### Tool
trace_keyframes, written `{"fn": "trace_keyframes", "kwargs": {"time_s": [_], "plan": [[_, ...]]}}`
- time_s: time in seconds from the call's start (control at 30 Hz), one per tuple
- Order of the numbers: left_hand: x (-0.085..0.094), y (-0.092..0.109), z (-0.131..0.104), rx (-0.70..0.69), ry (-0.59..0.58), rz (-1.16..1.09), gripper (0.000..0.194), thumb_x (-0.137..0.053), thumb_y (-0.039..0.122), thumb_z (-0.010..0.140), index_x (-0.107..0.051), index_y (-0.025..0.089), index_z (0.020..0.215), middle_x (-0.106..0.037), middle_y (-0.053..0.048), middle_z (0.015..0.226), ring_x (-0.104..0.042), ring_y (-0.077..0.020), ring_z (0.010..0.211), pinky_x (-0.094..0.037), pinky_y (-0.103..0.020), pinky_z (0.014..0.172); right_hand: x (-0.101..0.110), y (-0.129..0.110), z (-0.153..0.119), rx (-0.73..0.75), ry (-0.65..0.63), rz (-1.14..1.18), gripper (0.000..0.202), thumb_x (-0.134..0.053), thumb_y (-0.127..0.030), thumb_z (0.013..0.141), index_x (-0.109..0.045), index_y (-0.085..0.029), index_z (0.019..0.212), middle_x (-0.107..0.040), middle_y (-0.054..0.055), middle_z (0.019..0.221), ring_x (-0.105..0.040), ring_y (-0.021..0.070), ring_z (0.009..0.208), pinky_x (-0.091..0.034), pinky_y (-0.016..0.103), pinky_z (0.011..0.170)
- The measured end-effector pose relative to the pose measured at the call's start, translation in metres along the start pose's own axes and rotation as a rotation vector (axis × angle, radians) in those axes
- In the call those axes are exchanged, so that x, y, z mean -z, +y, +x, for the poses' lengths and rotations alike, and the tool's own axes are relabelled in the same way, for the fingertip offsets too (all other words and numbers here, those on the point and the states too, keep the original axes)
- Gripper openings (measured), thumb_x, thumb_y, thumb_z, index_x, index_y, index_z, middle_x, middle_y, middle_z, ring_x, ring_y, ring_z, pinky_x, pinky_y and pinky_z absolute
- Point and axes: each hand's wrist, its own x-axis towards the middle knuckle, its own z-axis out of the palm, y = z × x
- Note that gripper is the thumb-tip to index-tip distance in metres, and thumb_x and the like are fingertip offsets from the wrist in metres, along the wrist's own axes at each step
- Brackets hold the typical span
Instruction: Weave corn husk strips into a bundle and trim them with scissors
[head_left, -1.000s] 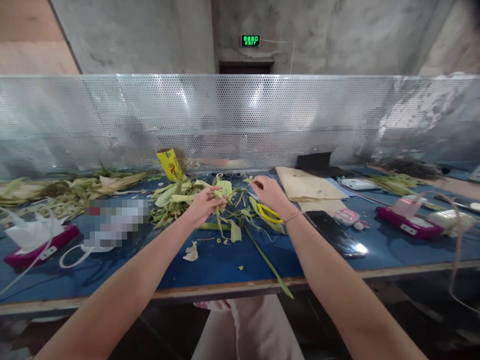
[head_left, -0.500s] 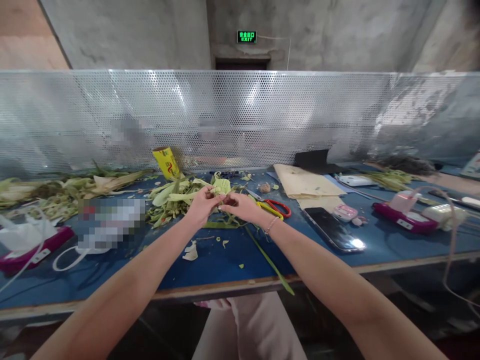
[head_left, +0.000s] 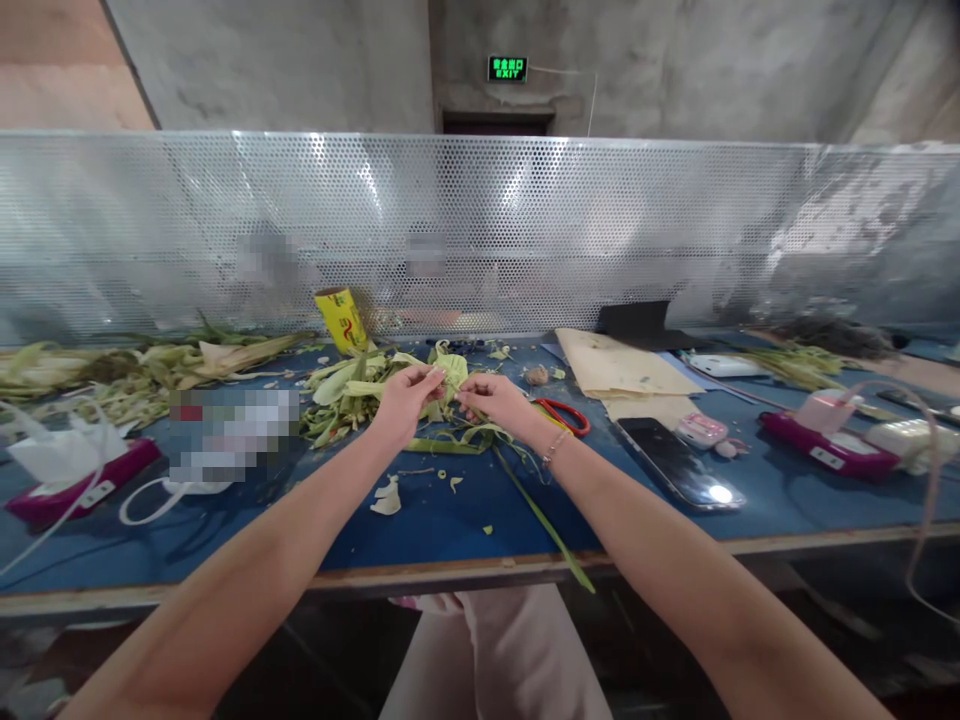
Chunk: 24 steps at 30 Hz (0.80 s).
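Near the middle of the blue table, my left hand (head_left: 412,397) is closed, thumb against fingers, at a pale green leafy piece (head_left: 452,372). My right hand (head_left: 491,403) pinches just right of it; whatever sits between its fingertips is too small to make out. Left of my hands lies a heap of pale green husk strips (head_left: 349,392). A long green strip (head_left: 544,520) runs from below my right hand over the table's front edge. Red-handled scissors (head_left: 571,415) lie partly hidden behind my right hand.
A yellow tube (head_left: 341,320) stands behind the heap. Right are brown paper (head_left: 622,365), a black phone (head_left: 675,462) and a purple power strip (head_left: 829,445). Another power strip (head_left: 82,485) is far left. A perforated metal screen (head_left: 480,230) rises behind.
My hands have moved slightly apart, and more of the pale green piece shows between them. The whole view has shifted a little.
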Motion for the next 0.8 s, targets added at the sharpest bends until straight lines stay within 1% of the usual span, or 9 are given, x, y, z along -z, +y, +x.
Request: {"fn": "trace_keyframes", "kwargs": {"time_s": [0.13, 0.23, 0.33, 0.43, 0.5, 0.57, 0.67, 0.73, 0.8], "plan": [[0.0, -0.007, 0.0, -0.094, 0.075, 0.078, 0.022, -0.07, 0.03, 0.057, -0.059, 0.014, 0.065, -0.054, 0.002, 0.055, -0.05, -0.0077, 0.053, -0.043, -0.022, 0.057, -0.004, 0.002, 0.0, -0.016, -0.006, 0.075, 0.022, -0.067, -0.032, 0.058, -0.052, -0.016, 0.063, -0.055, -0.005, 0.053, -0.051, 0.0072, 0.047, -0.043, 0.02, 0.049], [-0.001, -0.014, -0.001, -0.188, 0.133, 0.157, 0.022, -0.068, 0.032, 0.059, -0.058, 0.014, 0.068, -0.054, 0.002, 0.053, -0.049, -0.0085, 0.051, -0.039, -0.022, 0.054, -0.008, 0.002, -0.002, -0.055, -0.049, 0.099, 0.025, -0.07, -0.033, 0.055, -0.052, -0.016, 0.062, -0.057, -0.004, 0.052, -0.054, 0.0085, 0.05, -0.043, 0.02, 0.049], [-0.001, -0.014, -0.003, -0.237, 0.155, 0.233, 0.022, -0.068, 0.032, 0.06, -0.058, 0.015, 0.07, -0.054, 0.003, 0.052, -0.049, -0.0092, 0.05, -0.036, -0.022, 0.051, -0.01, 0.003, -0.002, -0.073, -0.083, 0.123, 0.026, -0.072, -0.033, 0.053, -0.053, -0.017, 0.061, -0.058, -0.004, 0.054, -0.056, 0.0089, 0.052, -0.045, 0.021, 0.052], [0.0, -0.01, -0.003, -0.219, 0.125, 0.273, 0.021, -0.067, 0.032, 0.061, -0.058, 0.015, 0.069, -0.055, 0.002, 0.052, -0.05, -0.0098, 0.051, -0.037, -0.022, 0.053, -0.008, 0.004, 0.0, -0.078, -0.053, 0.117, 0.024, -0.07, -0.033, 0.056, -0.053, -0.016, 0.061, -0.057, -0.004, 0.055, -0.054, 0.0076, 0.05, -0.045, 0.021, 0.052], [0.0, -0.007, -0.003, -0.215, 0.1, 0.28, 0.02, -0.066, 0.033, 0.062, -0.059, 0.015, 0.07, -0.055, 0.002, 0.051, -0.05, -0.01, 0.051, -0.037, -0.022, 0.054, -0.004, 0.005, 0.002, -0.084, 0.025, 0.126, 0.023, -0.067, -0.036, 0.061, -0.055, -0.017, 0.064, -0.057, -0.003, 0.057, -0.054, 0.0076, 0.051, -0.046, 0.021, 0.053], [0.0, -0.006, -0.003, -0.221, 0.072, 0.283, 0.021, -0.066, 0.033, 0.062, -0.059, 0.016, 0.072, -0.055, 0.002, 0.052, -0.05, -0.0097, 0.051, -0.037, -0.022, 0.054, 0.001, 0.005, 0.003, -0.071, 0.089, 0.161, 0.023, -0.065, -0.037, 0.063, -0.057, -0.018, 0.071, -0.059, -0.002, 0.063, -0.056, 0.0089, 0.056, -0.048, 0.023, 0.056], [-0.002, -0.006, -0.003, -0.202, -0.003, 0.29, 0.021, -0.068, 0.031, 0.06, -0.061, 0.016, 0.073, -0.055, 0.002, 0.055, -0.05, -0.0098, 0.052, -0.038, -0.022, 0.053, 0.006, 0.006, 0.004, 0.001, 0.082, 0.204, 0.025, -0.066, -0.036, 0.062, -0.058, -0.02, 0.079, -0.061, -0.001, 0.07, -0.058, 0.0106, 0.063, -0.05, 0.025, 0.063], [-0.002, -0.008, -0.003, -0.185, -0.044, 0.3, 0.021, -0.069, 0.03, 0.058, -0.062, 0.016, 0.071, -0.054, 0.002, 0.054, -0.049, -0.0098, 0.051, -0.037, -0.023, 0.052, 0.007, 0.007, 0.005, 0.039, 0.078, 0.192, 0.026, -0.067, -0.034, 0.06, -0.058, -0.02, 0.079, -0.061, -0.002, 0.069, -0.058, 0.0104, 0.062, -0.05, 0.026, 0.064], [-0.001, -0.009, -0.001, -0.176, -0.058, 0.325, 0.021, -0.07, 0.03, 0.057, -0.063, 0.016, 0.07, -0.051, 0.002, 0.051, -0.047, -0.0093, 0.049, -0.035, -0.022, 0.049, 0.007, 0.01, 0.007, 0.058, 0.109, 0.157, 0.025, -0.068, -0.033, 0.058, -0.057, -0.019, 0.076, -0.059, -0.002, 0.066, -0.056, 0.0101, 0.059, -0.05, 0.026, 0.063]]}}
